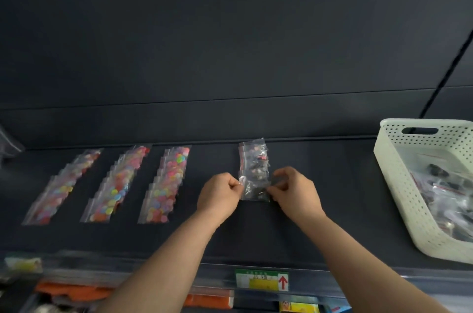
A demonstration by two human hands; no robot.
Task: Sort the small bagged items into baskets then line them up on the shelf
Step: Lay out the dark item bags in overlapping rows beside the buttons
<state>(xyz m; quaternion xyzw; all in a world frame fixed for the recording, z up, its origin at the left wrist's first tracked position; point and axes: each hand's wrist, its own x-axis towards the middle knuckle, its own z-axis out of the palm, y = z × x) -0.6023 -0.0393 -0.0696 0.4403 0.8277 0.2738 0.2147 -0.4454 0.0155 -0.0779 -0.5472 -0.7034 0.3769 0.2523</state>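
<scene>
On the dark shelf (320,197) lie three rows of small clear bags with colourful round pieces (120,184). To their right a fourth row of clear bags with dark pieces (254,159) runs away from me. My left hand (220,196) pinches the left edge of the nearest bag (254,191) in that row. My right hand (294,191) pinches its right edge. A white perforated basket (399,184) at the right holds several more bags of dark pieces.
The shelf's back wall rises dark behind the rows. A price rail with a green and yellow label (262,280) runs along the front edge. Below it sit orange and yellow packaged goods (76,292). Bare shelf lies between the fourth row and the basket.
</scene>
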